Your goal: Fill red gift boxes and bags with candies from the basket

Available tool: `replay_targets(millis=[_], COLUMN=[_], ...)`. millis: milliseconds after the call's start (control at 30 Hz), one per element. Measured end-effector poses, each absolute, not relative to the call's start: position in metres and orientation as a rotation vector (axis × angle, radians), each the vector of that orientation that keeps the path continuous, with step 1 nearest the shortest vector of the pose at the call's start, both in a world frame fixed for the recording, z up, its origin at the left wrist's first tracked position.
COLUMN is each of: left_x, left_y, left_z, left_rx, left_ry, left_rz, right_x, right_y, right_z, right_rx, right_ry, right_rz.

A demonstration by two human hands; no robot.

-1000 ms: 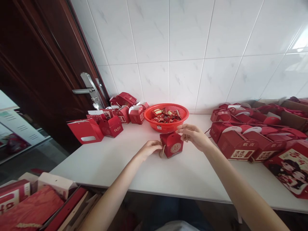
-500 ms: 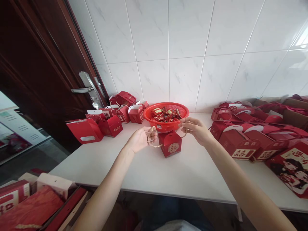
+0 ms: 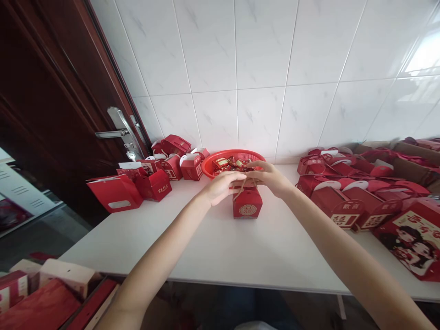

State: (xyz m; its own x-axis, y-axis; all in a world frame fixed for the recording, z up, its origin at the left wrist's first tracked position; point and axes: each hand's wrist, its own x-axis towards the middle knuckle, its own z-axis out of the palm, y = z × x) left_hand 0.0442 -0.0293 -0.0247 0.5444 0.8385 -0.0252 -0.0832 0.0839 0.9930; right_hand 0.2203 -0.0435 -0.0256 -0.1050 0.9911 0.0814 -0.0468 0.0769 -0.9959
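A small red gift box (image 3: pixel 247 208) with a round gold emblem stands on the white table, in front of the basket. Thin gold cord (image 3: pixel 238 194) rises from its top into my fingers. My left hand (image 3: pixel 224 187) is closed on the cord at the box's upper left, fingers pointing right. Reaching in from the right, my right hand (image 3: pixel 268 178) is closed on the cord too, its fingers bent over the top of the box. The fingertips of both hands meet there and hide part of the cord and the lid.
Behind the box stands a red plastic basket (image 3: pixel 209 176) of wrapped candies. More red boxes (image 3: pixel 153 185) sit at the left, near the door handle (image 3: pixel 112 134). Rows of red boxes (image 3: pixel 332 206) fill the right side. Cartons (image 3: pixel 65 275) lie below the table's left edge.
My hands have come together above the box, drawing the cord in from both sides. The box now faces me more squarely. The view has shifted slightly.
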Motion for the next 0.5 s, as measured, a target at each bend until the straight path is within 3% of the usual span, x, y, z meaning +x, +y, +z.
replay_targets(millis=[267, 500], left_x=[0.053, 0.055], left_y=[-0.030, -0.019], left_z=[-0.036, -0.061], left_rx=[1.545, 1.922], left_ry=[0.738, 0.966], left_rz=[0.717, 1.014], right_x=[0.224, 0.223], right_y=[-0.039, -0.034], right_z=[-0.038, -0.048], right_rx=[-1.012, -0.945], right_ry=[-1.179, -1.131], right_rz=[1.378, 1.377])
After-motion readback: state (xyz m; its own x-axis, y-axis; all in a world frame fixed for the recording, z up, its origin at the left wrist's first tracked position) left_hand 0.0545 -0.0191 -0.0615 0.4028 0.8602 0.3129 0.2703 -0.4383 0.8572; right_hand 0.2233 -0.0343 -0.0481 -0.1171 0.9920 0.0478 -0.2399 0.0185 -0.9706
